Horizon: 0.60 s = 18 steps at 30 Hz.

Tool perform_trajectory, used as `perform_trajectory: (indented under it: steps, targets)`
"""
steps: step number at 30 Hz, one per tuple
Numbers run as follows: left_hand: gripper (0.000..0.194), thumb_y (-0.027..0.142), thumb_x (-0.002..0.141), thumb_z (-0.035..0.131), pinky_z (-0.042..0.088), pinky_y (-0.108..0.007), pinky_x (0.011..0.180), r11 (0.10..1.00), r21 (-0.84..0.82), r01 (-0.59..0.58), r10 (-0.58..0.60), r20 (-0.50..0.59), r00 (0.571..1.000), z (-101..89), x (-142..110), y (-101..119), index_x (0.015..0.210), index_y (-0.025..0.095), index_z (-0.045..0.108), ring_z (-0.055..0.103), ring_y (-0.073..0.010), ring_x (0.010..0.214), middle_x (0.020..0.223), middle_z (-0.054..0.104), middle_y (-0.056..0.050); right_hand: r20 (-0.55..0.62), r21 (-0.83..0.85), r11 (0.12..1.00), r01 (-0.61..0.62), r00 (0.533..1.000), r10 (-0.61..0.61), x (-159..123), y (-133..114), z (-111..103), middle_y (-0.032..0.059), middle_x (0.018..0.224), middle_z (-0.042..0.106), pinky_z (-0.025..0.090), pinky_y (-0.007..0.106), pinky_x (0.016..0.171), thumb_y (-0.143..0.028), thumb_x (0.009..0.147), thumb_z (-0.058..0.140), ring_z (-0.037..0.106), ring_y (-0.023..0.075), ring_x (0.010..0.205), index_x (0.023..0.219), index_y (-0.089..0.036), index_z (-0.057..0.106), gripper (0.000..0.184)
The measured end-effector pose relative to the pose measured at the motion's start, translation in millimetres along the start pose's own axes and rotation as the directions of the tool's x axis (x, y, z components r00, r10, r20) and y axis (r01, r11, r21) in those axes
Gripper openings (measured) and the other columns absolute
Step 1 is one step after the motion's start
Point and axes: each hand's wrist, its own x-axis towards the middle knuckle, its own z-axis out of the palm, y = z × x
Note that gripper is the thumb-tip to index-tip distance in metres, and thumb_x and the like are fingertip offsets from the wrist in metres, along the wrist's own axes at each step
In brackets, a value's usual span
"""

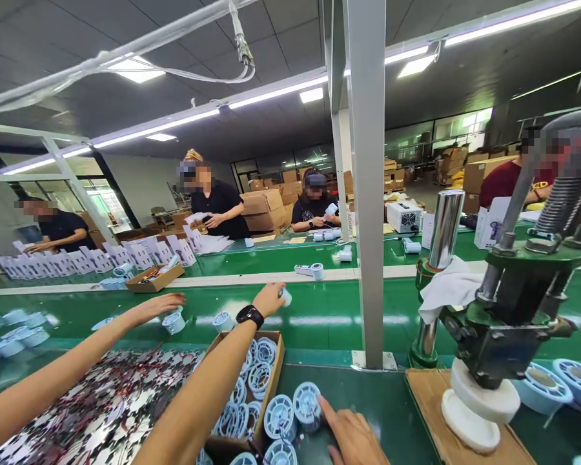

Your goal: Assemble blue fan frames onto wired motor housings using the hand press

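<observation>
My left hand (267, 300), with a black watch on its wrist, reaches forward over the green bench. Its fingers are curled round a small light-blue cylindrical part (285, 296). Lower right, my right hand (356, 434) has its index finger stretched out, and its tip is at the edge of a light-blue round plastic housing (307, 399) with spokes and thin wires. Similar housings stand close by, one of them a spoked housing (279, 416). Below my left wrist sits a cardboard box (279, 361) of light-blue rings (260, 376).
From the left, a co-worker's arm (126, 316) reaches over a light-blue part (173, 322). Circuit boards with wires (101, 400) spread below it. A green press (508, 323) with white round blocks (484, 394) stands right, beyond a metal post (368, 194). Several people work across the bench.
</observation>
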Motion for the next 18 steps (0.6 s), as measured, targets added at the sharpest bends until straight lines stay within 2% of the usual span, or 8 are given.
perform_trajectory:
  steps: [2,5,8,11,13,15,17,18]
  targets:
    - [0.035,0.032,0.091,0.060,0.052,-0.042,0.090,0.994,0.011,-0.107,0.106,0.053,0.993,-6.4,-13,28,0.123,0.018,0.055,0.062,-0.0209,0.101,0.115,0.061,-0.007,0.039,0.141,0.990,0.001,0.999,-0.007,-1,-1,-5,0.0037,0.113,0.064,0.050,0.030,0.086,0.000,0.068,0.048,0.061,0.0201,0.098,0.150,-0.026,0.028,0.088]
    - [0.044,0.030,0.084,0.065,0.051,-0.034,0.089,0.961,0.016,-0.276,0.272,0.133,0.953,-17.1,-61,74,0.127,0.026,0.055,0.063,-0.0196,0.098,0.112,0.061,-0.004,-0.086,0.363,0.927,-0.098,0.987,0.138,-4,1,-11,0.0015,0.118,0.062,0.047,0.032,0.094,-0.009,0.075,0.045,0.060,0.0196,0.105,0.142,-0.030,0.043,0.070]
    - [0.039,0.030,0.078,0.065,0.054,-0.033,0.076,0.927,0.048,-0.371,0.353,0.222,0.909,-11.7,-128,114,0.117,0.028,0.062,0.067,-0.0230,0.086,0.103,0.063,-0.004,-0.282,0.508,0.827,-0.242,0.860,0.425,-11,13,-16,0.0072,0.124,0.057,0.046,0.033,0.094,-0.016,0.080,0.041,0.057,0.0212,0.111,0.133,-0.021,0.048,0.053]
    - [0.033,0.036,0.077,0.065,0.055,-0.034,0.060,0.884,0.081,-0.460,0.410,0.339,0.847,21.9,-184,138,0.108,0.026,0.065,0.068,-0.0266,0.075,0.094,0.065,-0.007,-0.363,0.578,0.747,-0.328,0.717,0.596,-19,29,-22,0.0147,0.126,0.051,0.047,0.035,0.088,-0.023,0.087,0.036,0.054,0.0237,0.111,0.139,-0.013,0.034,0.053]
    - [0.035,0.039,0.079,0.065,0.056,-0.035,0.063,0.844,0.075,-0.531,0.479,0.340,0.809,49.2,-208,144,0.112,0.028,0.063,0.069,-0.0276,0.081,0.103,0.066,-0.008,-0.364,0.619,0.715,-0.325,0.687,0.629,-25,35,-26,0.0148,0.126,0.051,0.047,0.034,0.088,-0.031,0.090,0.037,0.054,0.0244,0.112,0.139,-0.013,0.034,0.052]
    - [0.038,0.036,0.082,0.065,0.056,-0.036,0.077,0.817,0.038,-0.576,0.549,0.257,0.795,65.1,-219,142,0.119,0.030,0.059,0.066,-0.0272,0.098,0.120,0.062,-0.008,-0.355,0.627,0.719,-0.300,0.711,0.607,-31,37,-32,0.0140,0.125,0.054,0.047,0.034,0.088,-0.035,0.092,0.038,0.056,0.0245,0.110,0.138,-0.014,0.037,0.051]
    - [0.043,0.026,0.084,0.062,0.049,-0.034,0.095,0.852,0.004,-0.524,0.515,0.172,0.840,62.5,-219,129,0.126,0.033,0.054,0.059,-0.0224,0.115,0.135,0.056,-0.003,-0.375,0.529,0.819,-0.220,0.806,0.459,-38,36,-40,0.0128,0.127,0.055,0.046,0.037,0.091,-0.033,0.093,0.040,0.057,0.0250,0.112,0.138,-0.017,0.040,0.048]
    - [0.044,0.020,0.086,0.059,0.044,-0.031,0.101,0.890,0.001,-0.457,0.451,0.149,0.880,55.0,-215,117,0.127,0.034,0.053,0.055,-0.0192,0.121,0.137,0.055,0.000,-0.381,0.425,0.894,-0.141,0.868,0.318,-40,35,-45,0.0115,0.130,0.055,0.044,0.040,0.096,-0.030,0.091,0.041,0.055,0.0262,0.116,0.137,-0.020,0.042,0.047]
